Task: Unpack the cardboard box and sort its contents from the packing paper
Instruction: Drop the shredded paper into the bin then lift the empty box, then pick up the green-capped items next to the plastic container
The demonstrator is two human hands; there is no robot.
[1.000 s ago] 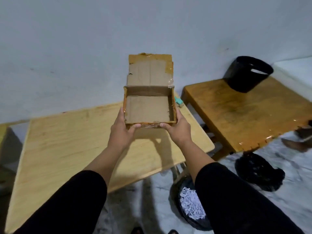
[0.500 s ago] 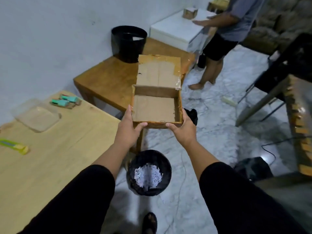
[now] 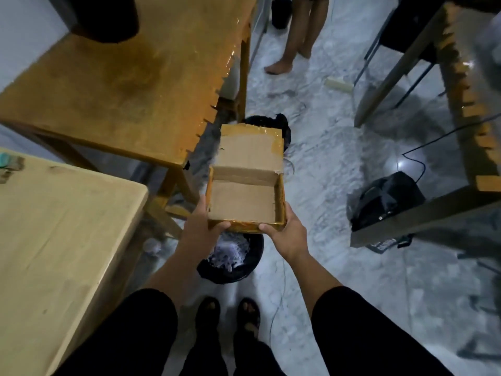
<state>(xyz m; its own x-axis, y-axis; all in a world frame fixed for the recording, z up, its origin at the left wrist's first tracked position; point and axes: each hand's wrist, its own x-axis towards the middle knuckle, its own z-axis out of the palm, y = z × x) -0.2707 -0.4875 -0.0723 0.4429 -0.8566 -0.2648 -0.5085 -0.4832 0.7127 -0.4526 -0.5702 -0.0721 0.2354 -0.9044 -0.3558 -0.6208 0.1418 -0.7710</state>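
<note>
At nine o'clock, a pale wooden surface [image 3: 54,226] is seen; a second ago the cardboard box [image 3: 244,196] was held above it, and it has since been carried off to the side. At eleven o'clock stands a darker wooden surface [image 3: 130,82]. At the centre, the box is held in the air over the floor, its lid flap tipped back toward twelve o'clock and its inside bare. The left hand [image 3: 200,226] is clamped on the near left corner, thumb curled over the rim. The right hand [image 3: 287,234] is clamped on the near right corner in the same way. The two hands are set apart by the width of the box. Just below, at six o'clock, a black bin [image 3: 233,256] filled with white shredded packing paper [image 3: 230,253] rests on the floor. The unpacking is judged finished, with only the emptied box left to be put away. At three o'clock, a black bag [image 3: 385,199] lies under another surface [image 3: 461,104].
</note>
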